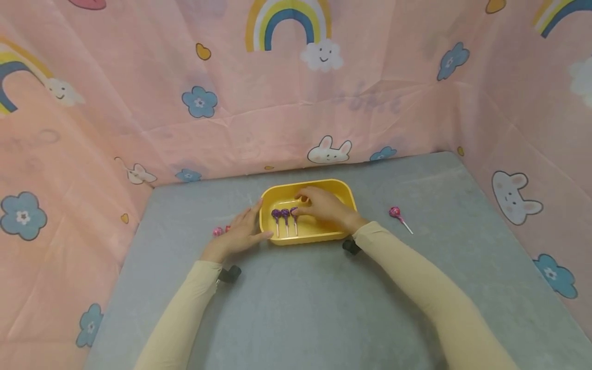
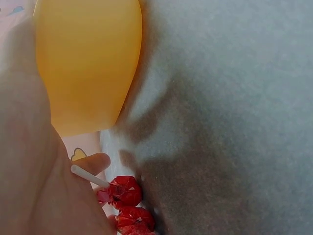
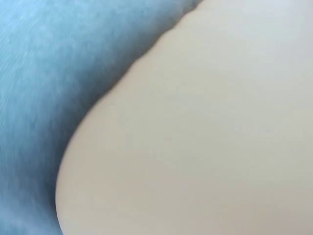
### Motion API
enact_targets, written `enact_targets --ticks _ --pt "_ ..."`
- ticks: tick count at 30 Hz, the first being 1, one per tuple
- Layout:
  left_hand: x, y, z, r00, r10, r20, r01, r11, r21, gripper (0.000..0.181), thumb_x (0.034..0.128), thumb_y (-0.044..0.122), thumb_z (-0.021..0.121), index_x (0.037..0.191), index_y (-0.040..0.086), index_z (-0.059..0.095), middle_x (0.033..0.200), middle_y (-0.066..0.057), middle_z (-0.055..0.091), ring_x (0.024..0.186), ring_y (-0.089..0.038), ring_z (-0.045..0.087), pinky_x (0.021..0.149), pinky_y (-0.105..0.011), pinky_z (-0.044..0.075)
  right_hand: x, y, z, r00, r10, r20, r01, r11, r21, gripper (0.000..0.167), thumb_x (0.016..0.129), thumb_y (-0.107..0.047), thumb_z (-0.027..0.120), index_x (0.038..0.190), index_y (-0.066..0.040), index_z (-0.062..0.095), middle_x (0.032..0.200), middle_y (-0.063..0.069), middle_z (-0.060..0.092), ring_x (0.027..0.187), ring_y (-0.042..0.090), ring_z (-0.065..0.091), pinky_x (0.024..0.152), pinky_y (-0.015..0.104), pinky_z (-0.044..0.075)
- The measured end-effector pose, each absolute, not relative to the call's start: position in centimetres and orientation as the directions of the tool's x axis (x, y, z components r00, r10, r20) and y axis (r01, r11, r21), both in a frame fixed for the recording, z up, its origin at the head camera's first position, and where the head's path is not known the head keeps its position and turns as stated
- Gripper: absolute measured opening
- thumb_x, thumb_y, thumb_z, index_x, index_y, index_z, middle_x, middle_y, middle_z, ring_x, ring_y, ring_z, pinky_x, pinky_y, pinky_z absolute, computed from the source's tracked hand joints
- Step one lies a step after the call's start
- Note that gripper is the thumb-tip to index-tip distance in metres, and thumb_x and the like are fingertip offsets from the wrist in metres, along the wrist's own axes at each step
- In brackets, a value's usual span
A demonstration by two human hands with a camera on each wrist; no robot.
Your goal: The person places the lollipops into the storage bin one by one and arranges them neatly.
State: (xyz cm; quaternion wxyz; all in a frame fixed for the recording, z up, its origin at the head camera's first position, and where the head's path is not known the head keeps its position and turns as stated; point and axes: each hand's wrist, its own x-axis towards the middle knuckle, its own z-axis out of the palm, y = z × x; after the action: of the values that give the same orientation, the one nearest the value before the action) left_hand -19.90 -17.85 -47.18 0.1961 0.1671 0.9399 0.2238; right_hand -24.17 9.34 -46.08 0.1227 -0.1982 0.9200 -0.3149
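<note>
While the spread left hand touches the yellow tray, three purple lollipops lie inside, other lollipops outside; whether the right hand pinches one is unclear.

Left arm: long, close-fitting pale cream fabric sleeve, reaching forward and inward from the lower edge.
Left wrist: bare past the cuff, a small black wrist-worn device on its inner side.
Bare left hand: fingers extended forward, thumb spread away from them; palm side seen close in the left wrist view.
Right arm: matching sleeve, elbow bent outward, forearm angled forward and leftward.
Right wrist: bare, a similar black device beneath.
Bare right hand: back upward, fingers bent, thumb apart from forefinger.
</note>
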Motion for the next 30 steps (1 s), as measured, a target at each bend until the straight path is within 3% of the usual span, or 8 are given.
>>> enact_targets --ticks 7,20,30 --pt "-19.9 -18.0 -47.4 -0.868 0.418 -0.269 0.246 0.832 0.498 0.102 0.0924 0.061 0.056 0.159 0.027 -0.013 0.167 -0.017 0.012 0.154 -0.041 0.009 0.125 -0.059 0.007 -24.2 10.3 -44.8 -0.886 -0.455 -0.093 -0.304 0.72 -0.624 0.055 0.091 -0.047 0.068 0.134 -0.014 0.059 0.13 0.007 0.062 0.121 0.025 0.055 0.108 0.045 0.045" --pt "-19.9 -17.8 -47.6 -0.871 0.406 -0.278 0.227 0.833 0.505 0.102 0.0916 0.062 0.057 0.158 0.031 -0.015 0.168 -0.013 0.011 0.155 -0.039 0.006 0.126 -0.057 0.004 -23.2 14.6 -42.8 -0.879 -0.476 -0.015 -0.363 0.69 -0.627 0.057 0.09 -0.047 0.069 0.134 -0.014 0.059 0.135 0.009 0.059 0.125 0.028 0.051 0.11 0.051 0.042" --pt "-19.7 -17.8 -47.2 -0.869 0.407 -0.28 0.231 0.836 0.497 0.102 0.0923 0.061 0.056 0.159 0.027 -0.013 0.168 -0.015 0.012 0.155 -0.041 0.007 0.125 -0.06 0.006 -23.0 19.1 -42.4 -0.9 -0.434 -0.046 -0.293 0.678 -0.674 0.063 0.087 -0.049 0.071 0.139 -0.017 0.055 0.144 0.008 0.052 0.128 0.033 0.048 0.11 0.057 0.039"
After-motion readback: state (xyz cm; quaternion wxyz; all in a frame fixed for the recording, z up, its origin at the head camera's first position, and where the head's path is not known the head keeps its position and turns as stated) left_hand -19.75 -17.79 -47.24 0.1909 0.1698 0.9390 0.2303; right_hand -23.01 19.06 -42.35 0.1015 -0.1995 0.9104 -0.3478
